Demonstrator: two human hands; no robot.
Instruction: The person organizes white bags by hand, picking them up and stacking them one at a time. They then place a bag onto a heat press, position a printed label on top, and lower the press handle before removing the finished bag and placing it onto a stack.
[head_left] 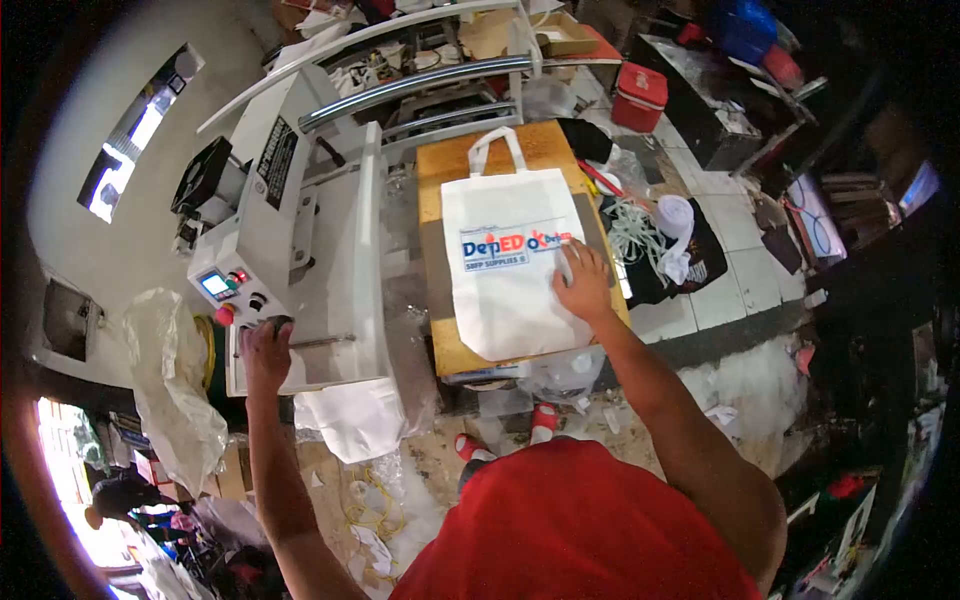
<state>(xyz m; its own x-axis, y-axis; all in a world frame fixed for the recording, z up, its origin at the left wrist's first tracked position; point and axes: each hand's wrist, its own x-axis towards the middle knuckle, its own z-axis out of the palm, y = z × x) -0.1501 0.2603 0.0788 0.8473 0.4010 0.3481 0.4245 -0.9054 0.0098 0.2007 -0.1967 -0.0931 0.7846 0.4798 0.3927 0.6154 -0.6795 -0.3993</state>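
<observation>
A white tote bag with blue and red print lies flat, handles pointing away from me, on a wooden board. My right hand rests on the bag's right side beside the print, fingers stretched out and thumb apart. At the left stands a white heat press machine with a small lit screen and a red button. My left hand is at the machine's front, just below its control knobs, with fingers curled at a dark part. What those fingers grip is partly hidden.
White fabric hangs below the machine's front edge. Right of the board are a white fabric roll and tangled white strips. A red box stands farther back. Clear plastic hangs at the left.
</observation>
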